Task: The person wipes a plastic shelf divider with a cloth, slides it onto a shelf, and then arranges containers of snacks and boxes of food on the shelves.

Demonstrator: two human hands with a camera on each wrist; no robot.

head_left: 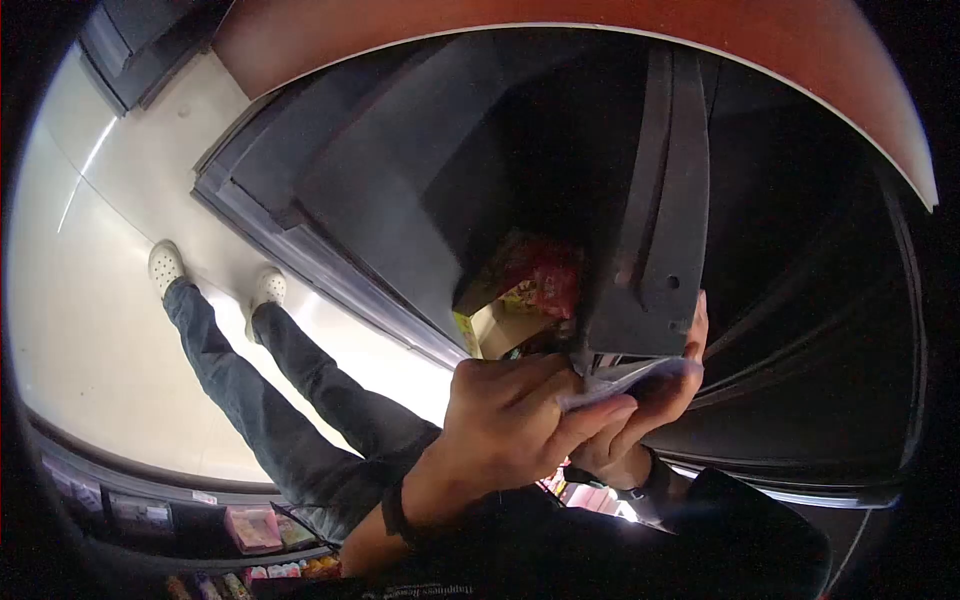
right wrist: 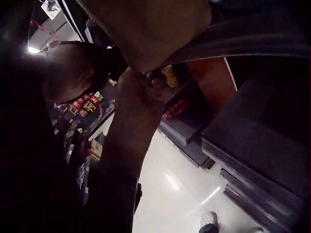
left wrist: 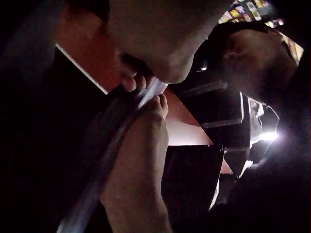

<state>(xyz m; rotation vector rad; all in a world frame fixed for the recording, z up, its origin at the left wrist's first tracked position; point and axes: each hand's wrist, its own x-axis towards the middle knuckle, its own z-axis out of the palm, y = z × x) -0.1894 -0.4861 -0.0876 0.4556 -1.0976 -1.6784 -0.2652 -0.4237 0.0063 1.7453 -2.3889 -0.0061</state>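
In the head view, the left hand (head_left: 510, 425) has its fingers curled and pinches a thin, translucent strip (head_left: 625, 380) by its near end. On the other side, the right hand (head_left: 655, 405) grips the same strip, one finger reaching up beside a dark flat bar (head_left: 655, 250) with small holes. The strip lies just below the bar's end; whether they touch is unclear. Both wrist views are dark: a long pale strip (left wrist: 116, 131) runs between the hands in the left one, and a dark band-like strip (right wrist: 243, 46) extends from the near hand in the right one.
A red and yellow package (head_left: 545, 285) sits in the dark recess behind the hands. A reddish-brown curved panel (head_left: 600, 45) crosses the top. Legs in dark trousers with white clogs (head_left: 166, 265) stand on the pale floor (head_left: 120, 350). Shelves with small goods (head_left: 255, 528) line the lower left.
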